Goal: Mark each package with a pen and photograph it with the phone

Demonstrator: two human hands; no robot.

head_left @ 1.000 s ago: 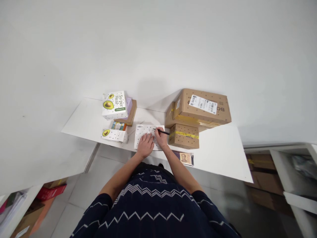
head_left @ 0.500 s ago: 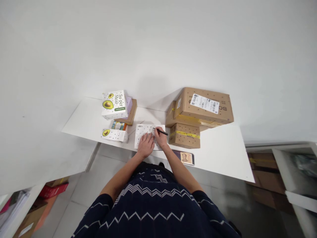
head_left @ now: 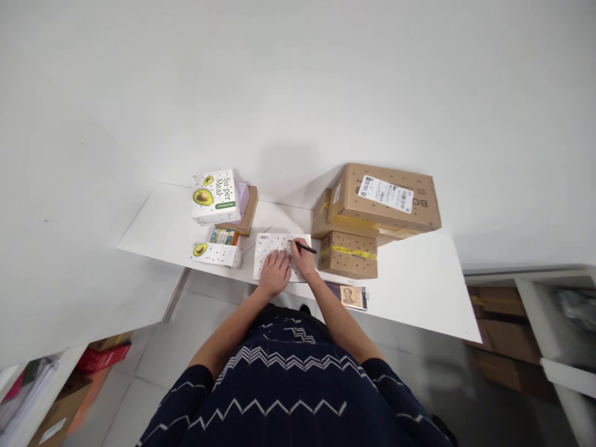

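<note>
Holding pen [head_left: 307,248] over barcoded box [head_left: 278,243] | avocado box [head_left: 213,197]: "Su-per Meal" | carton [head_left: 372,215]: "BO"

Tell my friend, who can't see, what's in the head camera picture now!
A bare right hand holds a black pen over a white, dotted, rectangular item while the left hand rests on it. Brown cardboard boxes stand on the right; a white, avocado-printed box tops a stack on the left.

Matt cardboard cartons [head_left: 348,265], smooth tabletop [head_left: 419,273]
</note>
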